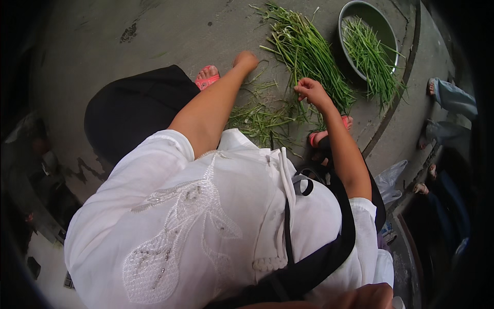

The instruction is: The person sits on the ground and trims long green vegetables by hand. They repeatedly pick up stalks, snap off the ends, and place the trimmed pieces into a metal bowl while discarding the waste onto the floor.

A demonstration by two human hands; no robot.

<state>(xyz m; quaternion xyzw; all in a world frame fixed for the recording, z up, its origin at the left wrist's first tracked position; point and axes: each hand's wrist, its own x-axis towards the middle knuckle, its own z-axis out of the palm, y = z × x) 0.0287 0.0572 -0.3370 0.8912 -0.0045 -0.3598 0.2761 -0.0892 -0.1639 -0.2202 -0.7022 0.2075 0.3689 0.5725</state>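
Note:
My right hand (313,92) pinches a thin green stalk (296,77) between thumb and fingers. It is beside a large pile of long, chive-like green stalks (308,50) on the concrete floor. To the left of the pile, my left hand (246,61) is curled above the floor and slightly blurred. A thin, dull strand (264,70) lies by its knuckles; whether the fingers grip it is hidden. Loose trimmings (262,119), green and yellowish, are scattered on the floor between my feet. A metal basin (386,27) beyond the pile holds more green stalks (364,50), some hanging over its rim.
My feet in red sandals (206,79) flank the trimmings, and dark cloth covers my left knee (135,104). A raised seam (393,96) crosses the floor at right. Past it are a clear plastic bag (389,181) and other people's legs (453,96).

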